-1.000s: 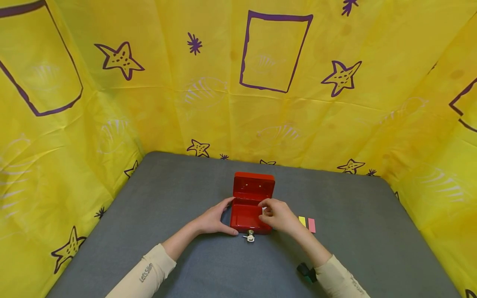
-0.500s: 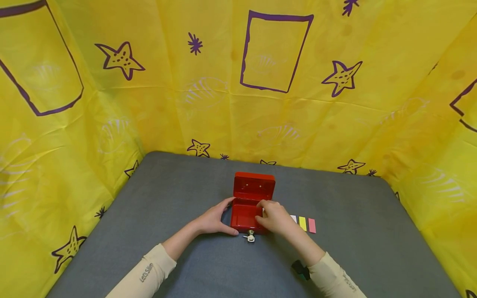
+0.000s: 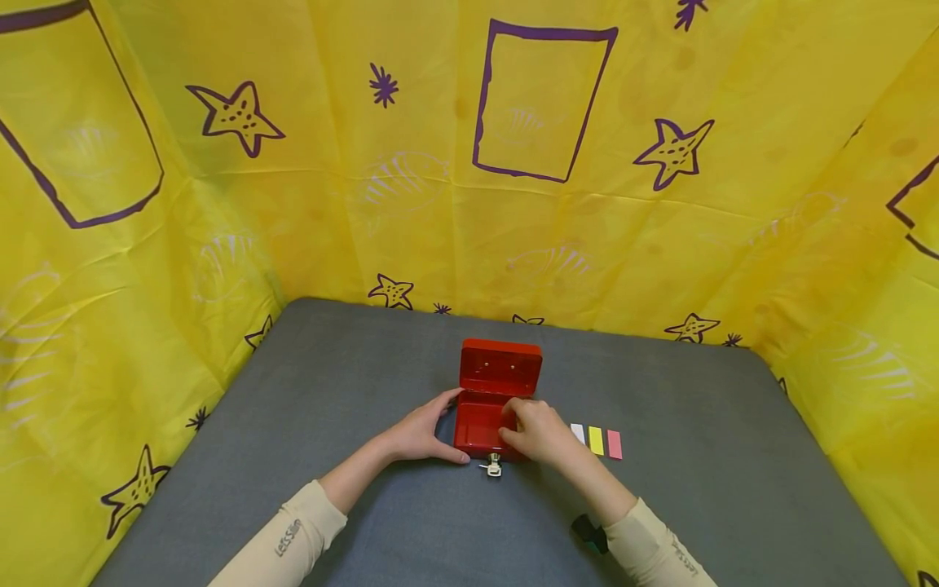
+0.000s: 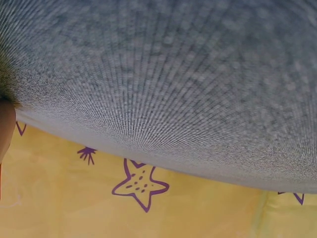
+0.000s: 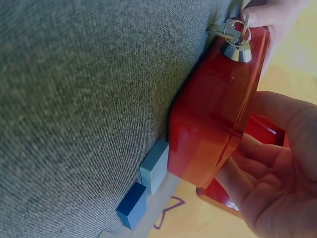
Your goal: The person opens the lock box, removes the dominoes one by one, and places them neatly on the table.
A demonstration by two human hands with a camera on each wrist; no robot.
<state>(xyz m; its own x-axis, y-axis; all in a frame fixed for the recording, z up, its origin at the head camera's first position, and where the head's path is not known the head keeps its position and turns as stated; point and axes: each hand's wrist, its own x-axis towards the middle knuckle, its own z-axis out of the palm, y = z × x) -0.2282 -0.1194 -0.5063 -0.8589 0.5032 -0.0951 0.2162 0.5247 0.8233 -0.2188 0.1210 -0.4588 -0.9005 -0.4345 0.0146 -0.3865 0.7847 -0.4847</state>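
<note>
A small red metal cash box (image 3: 484, 424) stands with its lid (image 3: 501, 367) raised at the back. Keys on a ring (image 3: 493, 466) hang from the lock at its front. My left hand (image 3: 421, 432) holds the box's left side, thumb at the front corner and fingers at the back. Over the right wall reaches my right hand (image 3: 539, 428), its fingers bent down into the box. In the right wrist view the box wall hides those fingertips, so I cannot tell whether they hold anything. Only a bit of a finger (image 4: 6, 126) shows in the left wrist view.
Right of the box lie a white block (image 3: 578, 433), a yellow block (image 3: 596, 441) and a pink block (image 3: 614, 444) in a row. Grey cloth covers the table (image 3: 381, 522). Yellow printed curtains (image 3: 440, 220) enclose its back and sides.
My right hand has moved slightly left and deeper into the box. A white bit seen at its fingertips earlier is now hidden. The white block beside the yellow one has come into view. My left hand stays.
</note>
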